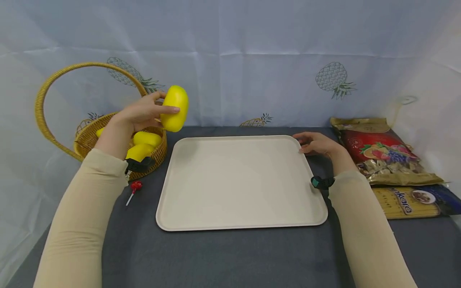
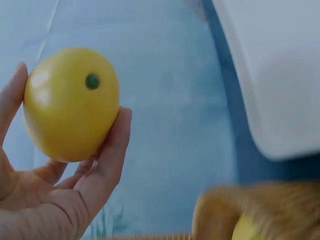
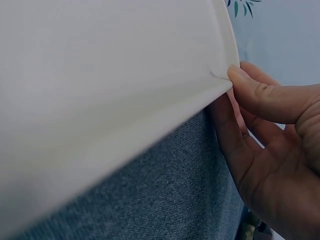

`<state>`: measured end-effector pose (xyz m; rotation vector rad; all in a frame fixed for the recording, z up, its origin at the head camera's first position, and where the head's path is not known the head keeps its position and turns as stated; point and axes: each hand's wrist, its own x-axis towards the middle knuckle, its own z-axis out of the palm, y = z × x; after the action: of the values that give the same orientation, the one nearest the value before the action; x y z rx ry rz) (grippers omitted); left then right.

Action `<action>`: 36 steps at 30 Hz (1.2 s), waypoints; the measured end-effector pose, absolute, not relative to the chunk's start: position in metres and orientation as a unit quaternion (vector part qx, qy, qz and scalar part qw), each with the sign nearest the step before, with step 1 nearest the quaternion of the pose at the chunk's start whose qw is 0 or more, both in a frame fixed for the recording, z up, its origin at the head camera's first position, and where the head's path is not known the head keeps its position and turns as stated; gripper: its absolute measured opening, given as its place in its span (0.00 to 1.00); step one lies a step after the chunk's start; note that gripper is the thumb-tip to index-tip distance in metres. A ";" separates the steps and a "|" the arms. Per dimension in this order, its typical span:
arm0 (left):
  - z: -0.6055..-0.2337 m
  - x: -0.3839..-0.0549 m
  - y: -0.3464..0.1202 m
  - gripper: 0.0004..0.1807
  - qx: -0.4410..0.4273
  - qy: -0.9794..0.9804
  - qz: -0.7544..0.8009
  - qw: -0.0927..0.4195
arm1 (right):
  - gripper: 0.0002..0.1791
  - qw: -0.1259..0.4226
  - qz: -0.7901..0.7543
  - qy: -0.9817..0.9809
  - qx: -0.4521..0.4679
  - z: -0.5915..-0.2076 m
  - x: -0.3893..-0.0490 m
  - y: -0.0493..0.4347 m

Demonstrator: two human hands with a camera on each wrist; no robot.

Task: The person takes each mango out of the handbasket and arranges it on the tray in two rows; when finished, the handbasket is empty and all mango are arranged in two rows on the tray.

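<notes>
Sleeves (image 1: 81,224) cropped below; left fingers (image 1: 169,109) grip yellow fruit (image 1: 181,101), right fingers (image 3: 260,99) pinch tray (image 1: 237,184); basket (image 1: 161,154) partly hidden.

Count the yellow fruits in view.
4: one fruit in the left hand; in the basket, two fruits right of the arm, another fruit left of it. More may be hidden.

"nkara" on the yellow-blue packet (image 1: 414,203)

The fruit (image 1: 177,97) is coloured bright yellow, the tray (image 1: 237,182) cream, the table (image 1: 219,260) dark grey; the pale backdrop (image 1: 248,88) is patterned with pineapples (image 1: 331,77).
</notes>
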<state>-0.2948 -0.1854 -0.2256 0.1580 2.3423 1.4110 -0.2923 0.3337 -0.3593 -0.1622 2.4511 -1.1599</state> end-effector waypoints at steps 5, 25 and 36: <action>-0.235 -0.292 -0.152 0.45 0.064 0.824 0.527 0.197 | 0.39 0.210 -0.421 0.880 -0.059 -0.361 -0.293 0.335; -0.277 -0.296 -0.053 0.44 0.055 0.766 0.613 0.188 | 0.39 0.215 -0.431 0.875 -0.054 -0.361 -0.291 0.337; -0.306 -0.297 -0.002 0.43 0.022 0.765 0.613 0.199 | 0.38 0.219 -0.438 0.870 -0.055 -0.362 -0.293 0.338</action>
<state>-0.2967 -0.0023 -0.3056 0.0623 2.1387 1.7145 -0.2929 0.3376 -0.3625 -0.1527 2.4068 -1.2122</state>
